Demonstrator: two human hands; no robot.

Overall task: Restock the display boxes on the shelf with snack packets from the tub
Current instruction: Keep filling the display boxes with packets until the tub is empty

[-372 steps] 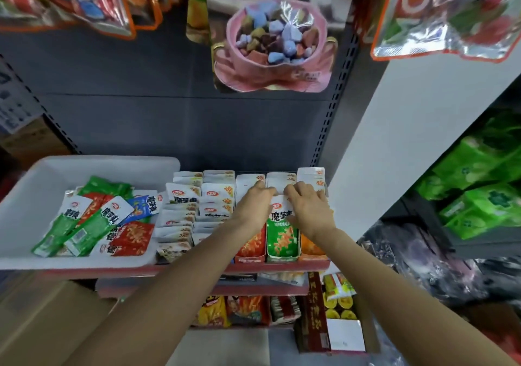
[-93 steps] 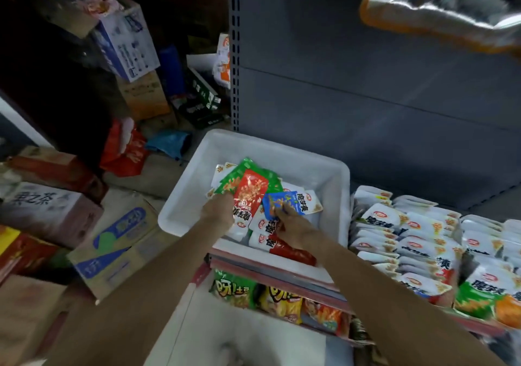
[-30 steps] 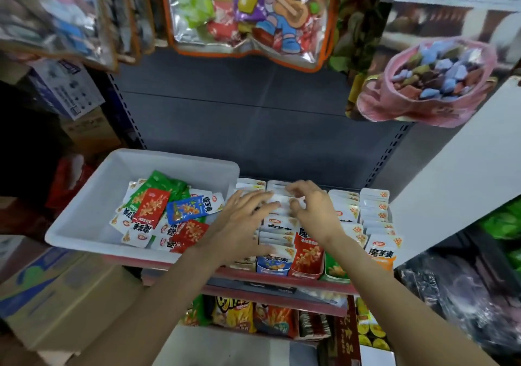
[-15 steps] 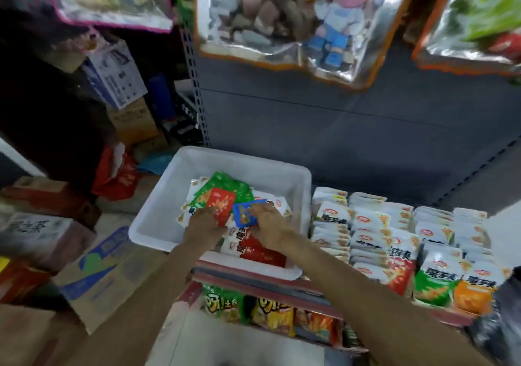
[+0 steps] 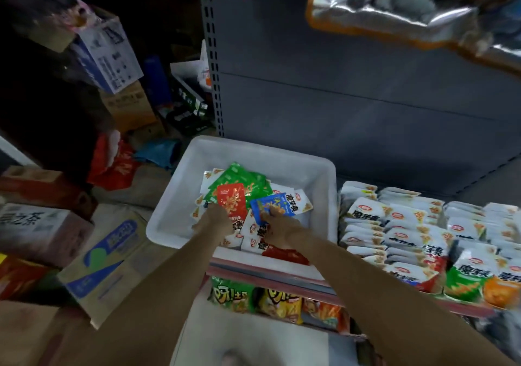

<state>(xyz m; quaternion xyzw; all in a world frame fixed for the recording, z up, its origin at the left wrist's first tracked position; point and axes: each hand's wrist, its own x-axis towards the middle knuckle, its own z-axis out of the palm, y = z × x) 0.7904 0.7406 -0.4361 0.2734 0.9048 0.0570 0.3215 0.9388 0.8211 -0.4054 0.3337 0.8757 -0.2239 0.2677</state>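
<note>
Blue packet [image 5: 270, 205] sits pinched under the right hand's [image 5: 277, 229] fingertips, inside the white tub [image 5: 255, 151], on top of the loose pile. Left hand [image 5: 215, 220] rests just beside it on a red packet [image 5: 231, 201]; fingers curl down onto it, but can't tell if it's a true hold or just a touch. Green packets [image 5: 239, 177] lie behind, white ones underneath.

Change: a sec ago both hands were over at the display boxes [image 5: 417, 230] to the right of the tub, pressing packets into the rows. Now they're back in the tub w/ a fresh blue one picked. That suggests one load is shelved and the next round has begun.

Boxes look fairly full, rows packed tight, touching the tub's right wall. Tub has a modest pile left, so prob. a few more trips. Below the shelf edge [image 5: 270, 277], bags of chips [image 5: 253, 299]; cardboard cartons [image 5: 95, 264] stacked at left.
</note>
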